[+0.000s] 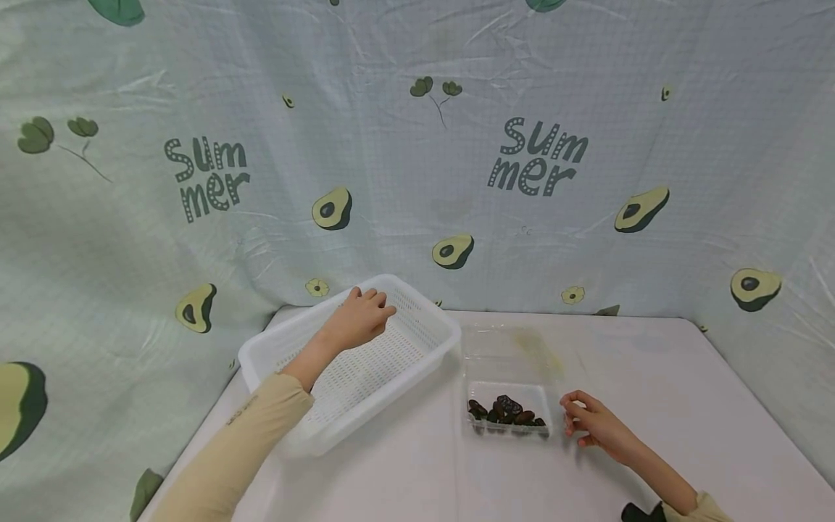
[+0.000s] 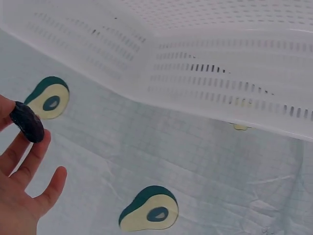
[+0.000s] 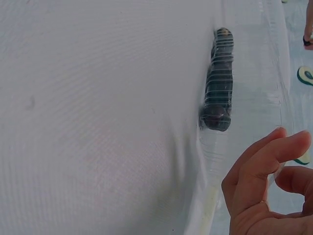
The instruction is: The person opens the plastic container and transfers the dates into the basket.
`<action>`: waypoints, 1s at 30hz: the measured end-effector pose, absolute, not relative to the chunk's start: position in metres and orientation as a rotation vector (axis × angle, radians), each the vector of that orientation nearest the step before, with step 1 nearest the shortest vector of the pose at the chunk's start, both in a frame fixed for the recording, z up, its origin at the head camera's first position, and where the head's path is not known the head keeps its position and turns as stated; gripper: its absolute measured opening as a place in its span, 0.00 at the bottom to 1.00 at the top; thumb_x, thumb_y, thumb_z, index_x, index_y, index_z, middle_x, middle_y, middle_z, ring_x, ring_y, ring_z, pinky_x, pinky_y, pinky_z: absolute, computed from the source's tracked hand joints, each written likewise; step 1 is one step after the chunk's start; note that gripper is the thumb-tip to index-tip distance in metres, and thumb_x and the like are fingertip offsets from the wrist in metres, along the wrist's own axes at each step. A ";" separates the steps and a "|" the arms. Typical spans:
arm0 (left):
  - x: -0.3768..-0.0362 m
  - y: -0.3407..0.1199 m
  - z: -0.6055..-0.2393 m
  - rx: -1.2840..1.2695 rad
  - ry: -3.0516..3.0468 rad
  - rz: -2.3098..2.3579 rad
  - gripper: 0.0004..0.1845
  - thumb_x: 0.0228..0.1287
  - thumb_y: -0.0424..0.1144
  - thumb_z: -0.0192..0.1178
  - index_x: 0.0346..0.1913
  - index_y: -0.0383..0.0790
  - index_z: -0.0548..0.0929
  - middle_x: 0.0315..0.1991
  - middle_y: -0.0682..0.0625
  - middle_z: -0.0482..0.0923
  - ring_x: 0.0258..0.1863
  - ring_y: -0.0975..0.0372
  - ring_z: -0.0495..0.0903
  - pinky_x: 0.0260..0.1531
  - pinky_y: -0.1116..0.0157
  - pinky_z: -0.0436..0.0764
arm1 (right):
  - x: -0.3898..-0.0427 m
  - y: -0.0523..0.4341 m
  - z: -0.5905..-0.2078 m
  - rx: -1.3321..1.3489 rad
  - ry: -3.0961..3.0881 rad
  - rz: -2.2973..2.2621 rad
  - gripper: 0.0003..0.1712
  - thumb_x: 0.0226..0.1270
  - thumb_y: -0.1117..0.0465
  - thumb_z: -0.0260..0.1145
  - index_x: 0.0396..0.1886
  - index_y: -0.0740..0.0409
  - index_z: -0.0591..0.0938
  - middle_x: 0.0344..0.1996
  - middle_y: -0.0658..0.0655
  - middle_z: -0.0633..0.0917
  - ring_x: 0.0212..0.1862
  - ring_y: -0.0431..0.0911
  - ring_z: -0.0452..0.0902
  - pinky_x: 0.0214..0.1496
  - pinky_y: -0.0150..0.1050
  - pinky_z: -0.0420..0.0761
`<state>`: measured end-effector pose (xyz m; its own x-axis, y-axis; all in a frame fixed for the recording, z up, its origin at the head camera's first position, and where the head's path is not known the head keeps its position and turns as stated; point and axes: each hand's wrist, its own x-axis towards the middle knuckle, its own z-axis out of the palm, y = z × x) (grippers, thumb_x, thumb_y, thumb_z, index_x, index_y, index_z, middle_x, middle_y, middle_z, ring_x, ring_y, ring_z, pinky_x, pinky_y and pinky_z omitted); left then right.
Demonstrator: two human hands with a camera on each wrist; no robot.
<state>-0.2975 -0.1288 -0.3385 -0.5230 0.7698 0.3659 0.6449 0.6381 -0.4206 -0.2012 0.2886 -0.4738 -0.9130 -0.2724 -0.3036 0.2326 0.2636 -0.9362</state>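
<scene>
My left hand (image 1: 361, 317) is raised over the white plastic basket (image 1: 427, 366), pinching a dark wrinkled date (image 2: 28, 122) between thumb and fingers. In the left wrist view the other fingers spread away from the fruit, and the basket's slotted wall rises behind. More dark brown dates (image 1: 507, 409) lie along the near side of a clear plastic box (image 1: 479, 373), its lid folded back. My right hand (image 1: 599, 424) hovers at the box's right side, fingers loosely bent and a gap between thumb and fingertips. In the right wrist view its fingertips overlap the box's clear edge.
The basket stands at the left of a white-covered table (image 1: 652, 377), its far end close to the hanging curtain (image 1: 391, 145) printed with avocados. The box sits to the right of the basket. A black band (image 1: 642, 512) is round the right wrist.
</scene>
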 end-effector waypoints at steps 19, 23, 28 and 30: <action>-0.333 -0.150 -0.382 -1.025 -2.427 0.370 0.03 0.55 0.33 0.57 0.32 0.43 0.76 0.29 0.46 0.75 0.30 0.55 0.73 0.32 0.56 0.71 | -0.196 0.285 -0.473 -0.022 2.142 -1.694 0.25 0.68 0.47 0.47 0.48 0.65 0.62 0.22 0.46 0.72 0.26 0.38 0.73 0.24 0.31 0.73; -0.338 -0.152 -0.390 -1.014 -2.460 0.388 0.03 0.55 0.33 0.57 0.31 0.44 0.76 0.28 0.47 0.74 0.30 0.55 0.73 0.32 0.56 0.71 | -0.195 0.283 -0.472 -0.013 2.142 -1.695 0.25 0.68 0.47 0.47 0.48 0.65 0.62 0.22 0.46 0.72 0.26 0.38 0.73 0.24 0.31 0.72; -0.338 -0.153 -0.393 -1.006 -2.479 0.403 0.04 0.55 0.34 0.58 0.35 0.45 0.78 0.30 0.47 0.76 0.31 0.55 0.74 0.33 0.55 0.72 | -0.194 0.283 -0.472 -0.013 2.144 -1.696 0.24 0.68 0.47 0.47 0.47 0.64 0.62 0.22 0.46 0.72 0.26 0.39 0.73 0.24 0.31 0.72; -0.337 -0.154 -0.393 -1.006 -2.478 0.413 0.05 0.55 0.34 0.58 0.35 0.45 0.78 0.30 0.47 0.76 0.32 0.55 0.74 0.34 0.54 0.73 | -0.194 0.283 -0.472 -0.012 2.143 -1.697 0.23 0.68 0.47 0.47 0.47 0.64 0.63 0.22 0.46 0.72 0.26 0.39 0.73 0.24 0.31 0.72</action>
<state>-0.3371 -0.1536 -0.3932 -0.6430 0.7136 0.2779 0.5848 0.6919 -0.4235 -0.1938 0.2826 -0.4719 -0.9179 -0.2527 -0.3058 0.2396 0.2612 -0.9351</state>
